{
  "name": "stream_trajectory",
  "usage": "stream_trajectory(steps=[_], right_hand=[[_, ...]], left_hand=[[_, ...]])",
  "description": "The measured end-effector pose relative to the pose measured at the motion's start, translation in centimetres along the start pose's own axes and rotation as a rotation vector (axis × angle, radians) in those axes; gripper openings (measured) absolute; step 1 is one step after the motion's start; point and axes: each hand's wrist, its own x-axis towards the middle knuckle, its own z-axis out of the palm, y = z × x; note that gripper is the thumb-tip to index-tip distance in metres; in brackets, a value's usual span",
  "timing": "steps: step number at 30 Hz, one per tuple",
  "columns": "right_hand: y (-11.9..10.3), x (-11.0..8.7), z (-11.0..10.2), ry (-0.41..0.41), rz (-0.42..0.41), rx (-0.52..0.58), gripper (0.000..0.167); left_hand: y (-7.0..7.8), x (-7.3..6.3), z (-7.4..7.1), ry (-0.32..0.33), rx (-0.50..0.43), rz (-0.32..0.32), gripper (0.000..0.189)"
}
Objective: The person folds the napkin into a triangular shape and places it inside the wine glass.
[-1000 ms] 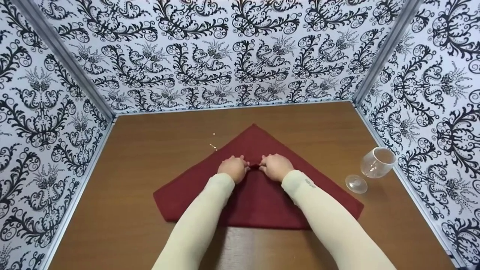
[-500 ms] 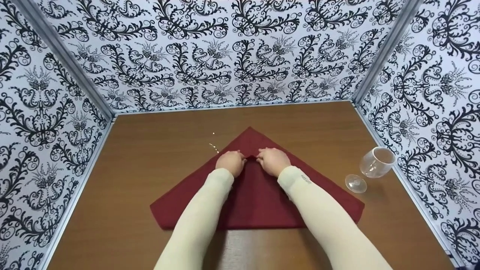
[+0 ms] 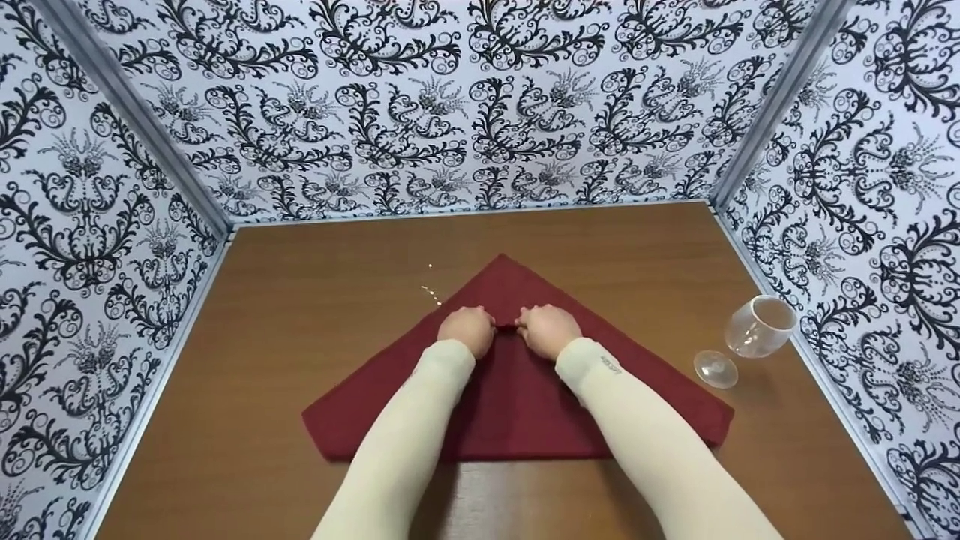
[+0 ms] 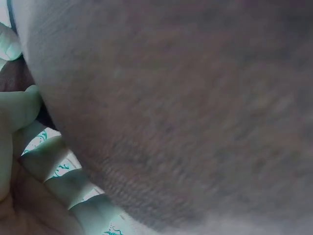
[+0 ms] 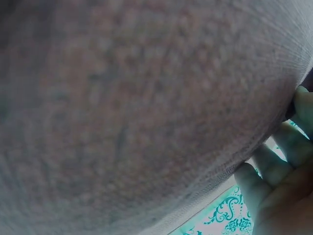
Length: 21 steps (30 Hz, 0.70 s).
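A dark red cloth napkin [image 3: 517,420], folded to a triangle with its point at the back, lies on the wooden table. Near its middle, a small raised fold of the cloth shows between the two hands. My left hand [image 3: 469,330] pinches the fold from the left; in the left wrist view, its thumb [image 4: 22,107] presses on dark cloth. From the right, my right hand [image 3: 549,330] pinches the same fold, and its fingers [image 5: 254,183] show at the edge of the right wrist view. Sleeve fabric fills most of both wrist views and hides much of the grip.
To the right of the napkin a clear stemmed glass [image 3: 759,326] lies or leans over on the table [image 3: 300,300], its round foot towards the napkin. Small bright specks [image 3: 431,292] show beyond the napkin's left edge. Patterned walls [image 3: 420,112] enclose the table at back and sides.
Both hands first shifted the pinched fold slightly away from the body, then brought it back a little. The napkin's left corner has slid nearer the body. The glass stays put.
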Motion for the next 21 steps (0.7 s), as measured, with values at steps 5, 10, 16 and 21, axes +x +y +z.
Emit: stream_trajectory(steps=[5, 10, 16, 21], right_hand=[[0.2, -0.2, -0.2, -0.020, -0.062, -0.013, 0.017], [0.4, 0.2, -1.7, 0.005, -0.107, 0.015, 0.014], [1.0, 1.0, -1.6, 0.012, -0.068, 0.003, 0.020], [1.1, 1.0, -1.2, -0.078, -0.064, 0.015, 0.021]], left_hand=[[0.2, -0.6, -0.9, -0.037, 0.025, 0.016, 0.024], [0.6, -0.7, -2.6, -0.045, 0.017, 0.028, 0.026], [0.4, 0.3, -2.1, -0.010, -0.003, 0.004, 0.023], [0.2, 0.8, -0.7, -0.006, 0.006, 0.016, 0.020]])
